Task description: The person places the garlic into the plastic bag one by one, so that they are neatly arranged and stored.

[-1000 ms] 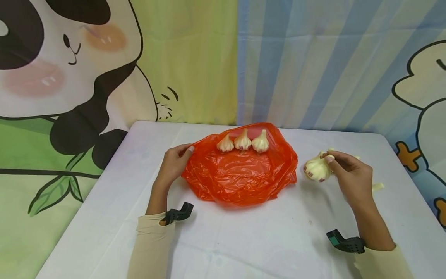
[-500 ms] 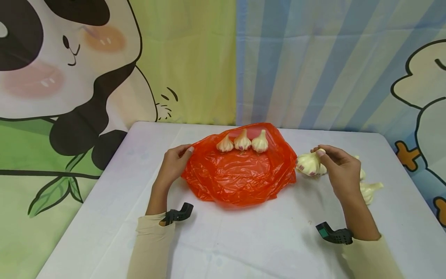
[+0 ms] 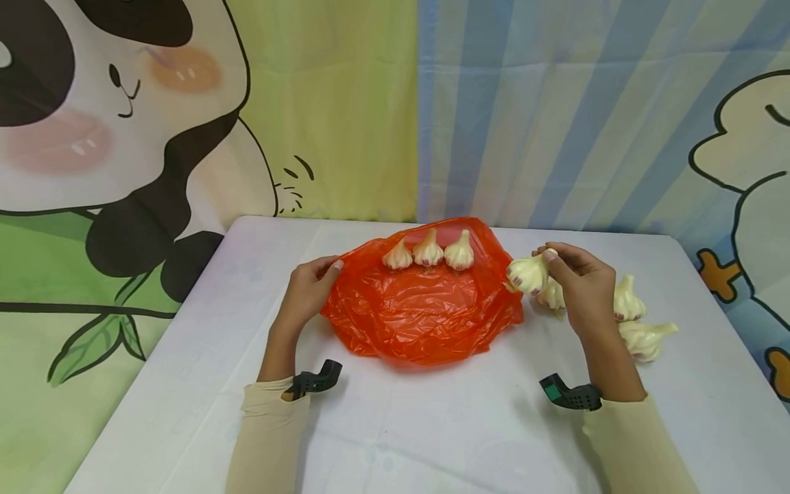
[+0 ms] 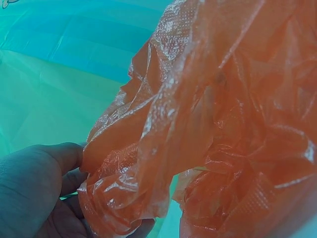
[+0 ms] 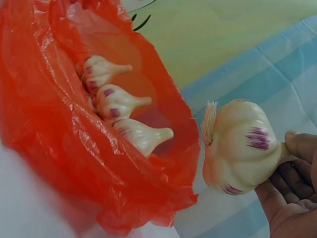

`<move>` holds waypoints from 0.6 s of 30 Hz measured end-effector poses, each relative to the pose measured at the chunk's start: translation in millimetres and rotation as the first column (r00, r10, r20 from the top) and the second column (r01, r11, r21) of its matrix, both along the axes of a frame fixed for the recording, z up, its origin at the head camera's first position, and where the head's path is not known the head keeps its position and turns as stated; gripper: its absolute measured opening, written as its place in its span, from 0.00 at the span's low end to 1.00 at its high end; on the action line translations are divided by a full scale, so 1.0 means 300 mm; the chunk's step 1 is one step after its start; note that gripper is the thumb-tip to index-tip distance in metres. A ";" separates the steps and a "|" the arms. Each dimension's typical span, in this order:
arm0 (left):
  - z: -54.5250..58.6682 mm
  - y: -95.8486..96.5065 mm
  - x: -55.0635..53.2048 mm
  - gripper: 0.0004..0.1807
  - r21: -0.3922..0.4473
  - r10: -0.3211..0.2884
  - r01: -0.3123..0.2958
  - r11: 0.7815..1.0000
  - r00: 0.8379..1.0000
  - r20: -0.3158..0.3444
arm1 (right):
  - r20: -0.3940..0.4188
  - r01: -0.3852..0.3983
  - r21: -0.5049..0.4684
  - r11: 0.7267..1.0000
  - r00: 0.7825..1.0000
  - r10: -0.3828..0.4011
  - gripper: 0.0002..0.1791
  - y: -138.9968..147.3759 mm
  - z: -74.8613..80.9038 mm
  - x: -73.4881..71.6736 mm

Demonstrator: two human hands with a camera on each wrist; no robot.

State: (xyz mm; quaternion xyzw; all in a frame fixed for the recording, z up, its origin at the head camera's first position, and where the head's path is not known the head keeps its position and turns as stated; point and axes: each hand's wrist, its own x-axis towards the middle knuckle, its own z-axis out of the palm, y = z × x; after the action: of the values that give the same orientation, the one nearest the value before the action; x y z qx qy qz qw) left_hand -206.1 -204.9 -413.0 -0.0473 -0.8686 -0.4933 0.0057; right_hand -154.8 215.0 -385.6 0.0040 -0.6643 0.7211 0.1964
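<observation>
A red plastic bag lies spread on the white table, its mouth facing up. Three garlic bulbs stand in a row inside it, toward the back. My left hand pinches the bag's left rim between thumb and fingers; the left wrist view shows the crumpled film in that grip. Just off the bag's right edge, my right hand holds another garlic bulb by its stem, raised above the table. In the right wrist view this held bulb shows its root tuft turned toward the bag.
More garlic bulbs lie on the table at the right: one partly behind the right hand, one beyond the wrist, and one beside the forearm. A printed curtain hangs behind the table.
My right hand has moved left with the garlic bulb, from the right side of the table to the bag's edge. Bulbs behind that hand have come into sight. My left hand has stayed put.
</observation>
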 end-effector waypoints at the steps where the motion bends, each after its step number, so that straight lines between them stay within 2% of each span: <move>1: 0.000 0.000 0.001 0.26 0.000 0.002 -0.002 1.000 1.000 0.002 | 0.010 0.003 0.006 1.000 1.000 -0.003 0.19 -0.005 0.001 -0.007; 9: 0.008 0.006 0.002 0.26 0.013 0.005 -0.005 1.000 1.000 0.004 | 0.090 0.013 0.030 0.999 0.996 -0.016 0.18 -0.043 -0.002 -0.043; 16: 0.007 -0.006 0.003 0.26 -0.001 0.016 -0.016 1.000 1.000 -0.003 | 0.062 0.010 -0.002 1.000 0.998 -0.010 0.20 -0.096 -0.013 -0.090; 18: 0.004 -0.007 0.003 0.27 0.000 0.012 -0.012 1.000 1.000 0.000 | 0.076 0.023 0.012 1.000 0.997 -0.024 0.19 -0.111 -0.016 -0.103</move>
State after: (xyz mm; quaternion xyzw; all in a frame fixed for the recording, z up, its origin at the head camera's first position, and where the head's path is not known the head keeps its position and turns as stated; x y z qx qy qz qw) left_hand -205.2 -207.1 -411.9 -0.0421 -0.8688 -0.4933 0.0084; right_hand -185.8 181.7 -390.2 -0.0304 -0.6752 0.7149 0.1793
